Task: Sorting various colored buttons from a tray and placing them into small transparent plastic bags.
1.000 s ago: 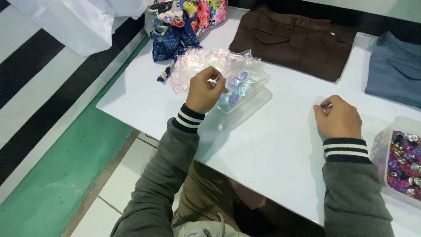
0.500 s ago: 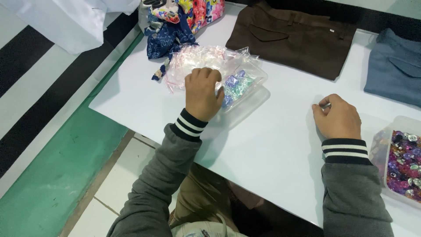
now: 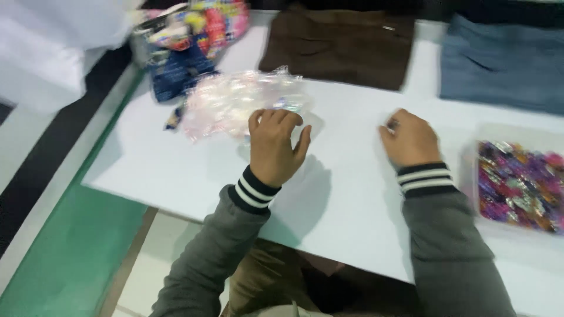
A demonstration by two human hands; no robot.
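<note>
My left hand (image 3: 273, 144) lies palm down on the white table (image 3: 352, 199), its fingers curled over the near edge of a crumpled clear plastic bag (image 3: 229, 100) with small shiny pieces in it. Blur hides what is under the fingertips. To the right, my right hand (image 3: 411, 138) rests on the table as a loose fist, pinching a small shiny piece (image 3: 392, 123) between thumb and fingers. Both sleeves are grey with striped cuffs.
A clear box of purple and pink shiny pieces (image 3: 517, 182) sits at the right. At the back lie a brown garment (image 3: 341, 47) and a grey-blue garment (image 3: 499, 64). A colourful pile (image 3: 200, 23) and dark blue fabric (image 3: 176, 70) are at the back left. Green floor (image 3: 59, 252) lies beyond the table's left edge.
My left hand has dropped from a raised pinch onto the plastic bag, flattening over it. The camera has swung left and closer. My right hand has stayed put.
</note>
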